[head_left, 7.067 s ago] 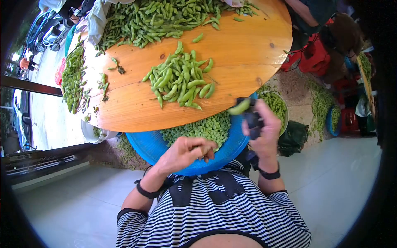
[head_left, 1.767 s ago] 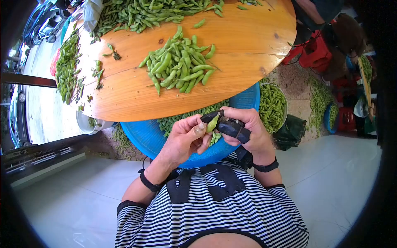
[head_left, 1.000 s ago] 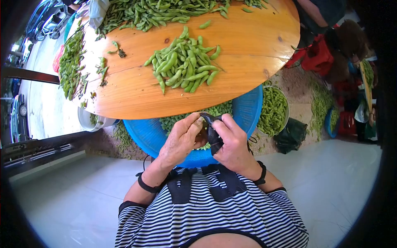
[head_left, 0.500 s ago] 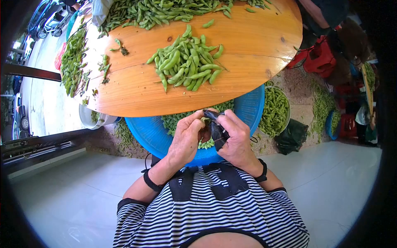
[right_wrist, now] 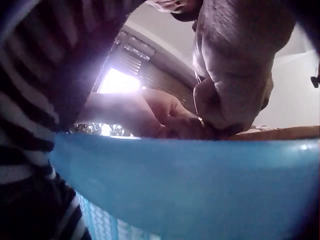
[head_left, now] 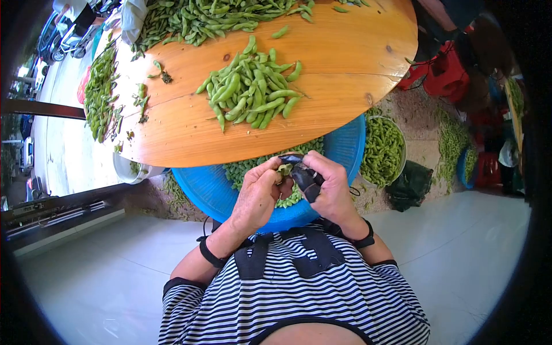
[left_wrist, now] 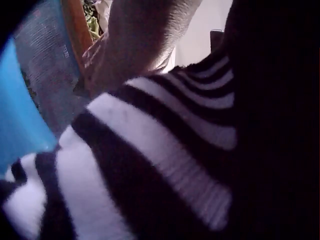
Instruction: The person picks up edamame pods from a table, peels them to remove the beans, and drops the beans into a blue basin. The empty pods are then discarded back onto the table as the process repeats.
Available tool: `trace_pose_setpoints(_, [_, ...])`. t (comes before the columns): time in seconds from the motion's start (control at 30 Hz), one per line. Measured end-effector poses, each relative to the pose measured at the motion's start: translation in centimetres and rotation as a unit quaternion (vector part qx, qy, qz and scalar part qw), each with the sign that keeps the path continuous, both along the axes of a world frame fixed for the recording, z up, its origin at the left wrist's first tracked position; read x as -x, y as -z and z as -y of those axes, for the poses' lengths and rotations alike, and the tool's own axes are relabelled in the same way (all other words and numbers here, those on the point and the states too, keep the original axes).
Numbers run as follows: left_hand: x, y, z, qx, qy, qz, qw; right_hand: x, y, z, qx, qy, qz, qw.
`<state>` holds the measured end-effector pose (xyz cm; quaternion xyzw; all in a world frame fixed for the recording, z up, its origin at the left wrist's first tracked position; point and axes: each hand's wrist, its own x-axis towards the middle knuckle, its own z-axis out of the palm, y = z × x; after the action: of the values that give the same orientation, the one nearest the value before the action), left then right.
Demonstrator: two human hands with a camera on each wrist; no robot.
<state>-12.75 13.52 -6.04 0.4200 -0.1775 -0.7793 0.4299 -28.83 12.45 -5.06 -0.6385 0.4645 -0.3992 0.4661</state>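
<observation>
Both hands meet over a blue plastic basket (head_left: 195,192) that holds shelled green beans (head_left: 289,200). My left hand (head_left: 255,194) pinches a small, yellowish edamame pod (head_left: 284,169) between thumb and fingers. Black coverings (head_left: 306,183) wrap fingers of my right hand (head_left: 333,187), which curls in and grips the same pod from the other side. Part of the pod is hidden behind the fingertips. In the right wrist view the basket's wall (right_wrist: 190,175) hides much of the hands. Striped shirt cloth (left_wrist: 150,160) fills most of the left wrist view.
A wooden table (head_left: 339,98) overhangs the basket, with a small pod pile (head_left: 247,92) and a larger heap (head_left: 195,23). A bucket of pods (head_left: 382,152) stands right, a white bucket (head_left: 127,169) left. A dark green bag (head_left: 409,187) lies on the floor.
Earlier my right hand held a plump green pod apart from my left hand. The hands came together, and the pod now looks smaller and yellowish between their fingers.
</observation>
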Motion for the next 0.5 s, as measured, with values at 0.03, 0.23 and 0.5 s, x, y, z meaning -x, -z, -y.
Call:
trace_pose_setpoints(0.03, [-0.2,0.2,-0.1,0.001,0.002,0.001,1.000,0.6,0.2,0.1,-0.059,-0.012,0.045,0.997])
trace_pose_setpoints(0.23, [-2.7,-2.8,0.9,0.434,0.211,0.461,0.744,7.3,-2.6,0.1,-0.101,0.179,-0.017,0.979])
trace_pose_setpoints(0.5, [-2.8,-4.7,8.2,0.540,0.023,0.689,0.484,13.9,-3.0,-0.1,0.060,0.297,-0.424,0.853])
